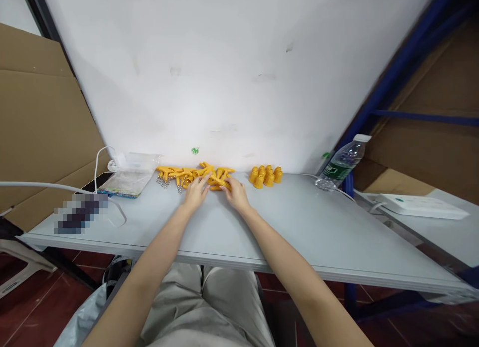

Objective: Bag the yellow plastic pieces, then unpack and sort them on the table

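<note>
Yellow plastic parts (175, 172) lie in a loose pile against the white back wall, some of them branched. Small metal springs or screws (163, 181) lie at the pile's left front, too small to name surely. At the right end of the pile, my left hand (195, 192) has its fingers closed on one yellow plastic part (219, 181). My right hand (236, 193) grips the same part from the other side, fingers bent around its end. My fingers cover some of its shape. To the right stand several yellow cup-shaped pieces (266, 175) in a group.
A plastic bottle (342, 165) leans at the table's right rear, near a white power strip (424, 206). Clear plastic bags (129, 179), a white cable (45, 185) and a pixelated dark object (80, 213) are at left. Cardboard (37, 122) borders the left side.
</note>
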Demonstrator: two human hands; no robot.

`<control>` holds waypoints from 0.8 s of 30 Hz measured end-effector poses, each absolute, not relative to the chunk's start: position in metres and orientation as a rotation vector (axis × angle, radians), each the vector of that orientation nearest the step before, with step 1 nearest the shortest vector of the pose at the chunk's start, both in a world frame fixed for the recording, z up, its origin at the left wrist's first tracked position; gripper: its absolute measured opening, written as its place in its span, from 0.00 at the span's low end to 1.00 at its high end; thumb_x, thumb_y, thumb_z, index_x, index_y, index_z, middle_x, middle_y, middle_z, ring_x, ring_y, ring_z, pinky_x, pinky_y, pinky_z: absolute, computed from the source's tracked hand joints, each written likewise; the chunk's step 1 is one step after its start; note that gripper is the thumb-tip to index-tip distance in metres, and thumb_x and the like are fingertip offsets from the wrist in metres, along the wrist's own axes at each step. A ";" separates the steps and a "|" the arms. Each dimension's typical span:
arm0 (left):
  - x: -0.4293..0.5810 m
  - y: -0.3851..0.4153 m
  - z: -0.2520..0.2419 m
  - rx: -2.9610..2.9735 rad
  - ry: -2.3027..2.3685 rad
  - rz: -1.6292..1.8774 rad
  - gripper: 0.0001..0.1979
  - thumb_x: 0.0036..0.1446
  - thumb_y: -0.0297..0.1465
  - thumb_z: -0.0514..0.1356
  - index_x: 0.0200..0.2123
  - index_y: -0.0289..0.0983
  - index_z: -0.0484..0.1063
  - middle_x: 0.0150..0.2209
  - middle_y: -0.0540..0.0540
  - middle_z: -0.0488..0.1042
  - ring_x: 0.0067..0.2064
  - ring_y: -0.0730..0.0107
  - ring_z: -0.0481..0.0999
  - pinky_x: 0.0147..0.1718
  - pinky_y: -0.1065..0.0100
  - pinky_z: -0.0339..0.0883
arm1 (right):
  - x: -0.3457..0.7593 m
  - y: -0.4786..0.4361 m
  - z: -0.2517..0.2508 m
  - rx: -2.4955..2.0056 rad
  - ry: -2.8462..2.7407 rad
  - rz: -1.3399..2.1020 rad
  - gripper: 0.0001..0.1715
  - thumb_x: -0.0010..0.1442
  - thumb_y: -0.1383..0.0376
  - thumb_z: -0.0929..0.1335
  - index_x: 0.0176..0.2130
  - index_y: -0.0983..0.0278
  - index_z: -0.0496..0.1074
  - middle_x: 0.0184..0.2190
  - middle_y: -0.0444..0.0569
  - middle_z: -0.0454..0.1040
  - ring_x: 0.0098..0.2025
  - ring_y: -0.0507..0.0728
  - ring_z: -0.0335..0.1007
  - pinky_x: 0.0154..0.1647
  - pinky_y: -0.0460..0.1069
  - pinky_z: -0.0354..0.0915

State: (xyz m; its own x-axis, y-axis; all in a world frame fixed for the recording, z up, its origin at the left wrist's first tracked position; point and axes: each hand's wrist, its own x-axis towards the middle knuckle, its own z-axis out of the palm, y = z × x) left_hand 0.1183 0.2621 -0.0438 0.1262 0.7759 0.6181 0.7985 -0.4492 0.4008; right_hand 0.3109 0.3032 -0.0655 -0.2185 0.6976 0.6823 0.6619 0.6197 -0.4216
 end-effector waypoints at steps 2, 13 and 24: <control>0.117 0.262 -0.044 -2.371 -1.698 -1.151 0.25 0.64 0.31 0.52 0.64 0.44 0.59 0.48 0.42 0.73 0.45 0.63 0.75 0.47 0.63 0.68 | 0.312 0.301 -0.062 -1.081 -2.025 -0.062 0.17 0.66 0.57 0.60 0.45 0.64 0.69 0.44 0.59 0.76 0.46 0.64 0.70 0.47 0.57 0.60; 0.117 0.259 -0.040 -2.285 -1.797 -1.031 0.25 0.63 0.31 0.54 0.63 0.45 0.61 0.48 0.43 0.76 0.45 0.62 0.76 0.46 0.64 0.67 | 0.317 0.296 -0.052 -1.067 -2.202 -0.213 0.17 0.68 0.61 0.58 0.46 0.64 0.70 0.43 0.57 0.76 0.47 0.62 0.68 0.52 0.56 0.53; 0.117 0.257 -0.037 -2.335 -1.805 -1.117 0.24 0.60 0.30 0.56 0.60 0.43 0.66 0.34 0.48 0.78 0.36 0.64 0.77 0.38 0.69 0.67 | 0.319 0.293 -0.050 -1.062 -2.213 -0.308 0.20 0.70 0.59 0.55 0.49 0.62 0.71 0.44 0.56 0.77 0.47 0.62 0.67 0.57 0.59 0.47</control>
State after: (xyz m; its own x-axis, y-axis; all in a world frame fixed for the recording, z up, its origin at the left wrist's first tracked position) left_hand 0.1172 0.2570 -0.0367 0.0949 0.8512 0.5162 0.8416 -0.3456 0.4151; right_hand 0.3186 0.2927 -0.0496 -0.4563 0.6087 0.6490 0.7628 0.6431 -0.0669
